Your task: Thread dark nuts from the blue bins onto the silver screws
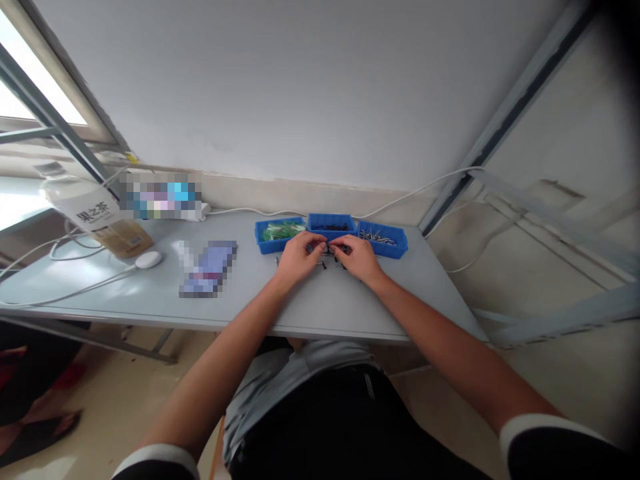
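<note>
My left hand (pixel 301 255) and my right hand (pixel 359 256) meet just in front of three blue bins, fingers bent and pinched close together. Whatever small piece they pinch is too tiny to name. The left blue bin (pixel 263 247) holds green pieces (pixel 283 230). In the middle blue bin (pixel 320 219) lie small dark parts (pixel 336 227). Slim shiny metal pieces (pixel 376 237) fill part of the right blue bin (pixel 397 251). Several small metal and dark pieces lie on the table under and around my hands, partly covered by them.
A large drink bottle (pixel 95 213) stands at the left beside a white round device (pixel 149 259) with a cable. A blurred flat item (pixel 210 269) lies on the grey table (pixel 320 310). White cable runs along the wall. Metal posts rise at both sides. Another person's foot (pixel 67 423) shows lower left.
</note>
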The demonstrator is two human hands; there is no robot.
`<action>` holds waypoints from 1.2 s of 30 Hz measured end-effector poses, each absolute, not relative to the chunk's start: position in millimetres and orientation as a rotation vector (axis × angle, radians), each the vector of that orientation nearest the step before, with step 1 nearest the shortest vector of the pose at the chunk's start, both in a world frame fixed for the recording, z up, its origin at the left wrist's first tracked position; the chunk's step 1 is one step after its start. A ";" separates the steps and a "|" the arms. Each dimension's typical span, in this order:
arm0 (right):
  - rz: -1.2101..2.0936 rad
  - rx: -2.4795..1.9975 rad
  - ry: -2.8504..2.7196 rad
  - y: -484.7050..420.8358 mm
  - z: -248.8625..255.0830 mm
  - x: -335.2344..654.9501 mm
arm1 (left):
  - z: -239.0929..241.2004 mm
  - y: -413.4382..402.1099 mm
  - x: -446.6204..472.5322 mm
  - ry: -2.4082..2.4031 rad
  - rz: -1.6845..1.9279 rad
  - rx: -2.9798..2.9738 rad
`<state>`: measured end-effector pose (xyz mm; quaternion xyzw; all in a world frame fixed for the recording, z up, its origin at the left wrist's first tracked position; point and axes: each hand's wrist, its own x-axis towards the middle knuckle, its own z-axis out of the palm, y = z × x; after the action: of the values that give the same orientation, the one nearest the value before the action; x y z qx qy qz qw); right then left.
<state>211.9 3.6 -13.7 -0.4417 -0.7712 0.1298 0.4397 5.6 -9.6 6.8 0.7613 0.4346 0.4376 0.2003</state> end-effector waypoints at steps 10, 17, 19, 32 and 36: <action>0.618 -0.986 -1.723 -0.4 -14.0 210.4 | 3.1 -10.5 8.2 1.128 1.156 2.082; 0.464 -1.021 -1.776 -8.8 -3.4 212.0 | -4.3 -9.7 8.5 0.952 1.107 1.899; 0.445 -0.980 -1.799 -9.4 -1.2 212.4 | -4.4 -8.2 9.1 0.906 1.125 1.860; 0.479 -0.880 -1.838 -14.2 0.7 207.6 | -1.3 -2.5 5.3 0.976 1.255 1.650; 0.685 -0.954 -1.666 -10.7 -1.5 207.0 | -0.4 -4.1 6.2 0.997 1.252 1.679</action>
<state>207.0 -10.7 -1.5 -0.3985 -0.6962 0.2862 0.5240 6.2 -4.1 -0.4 0.6635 0.3941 0.4949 0.3993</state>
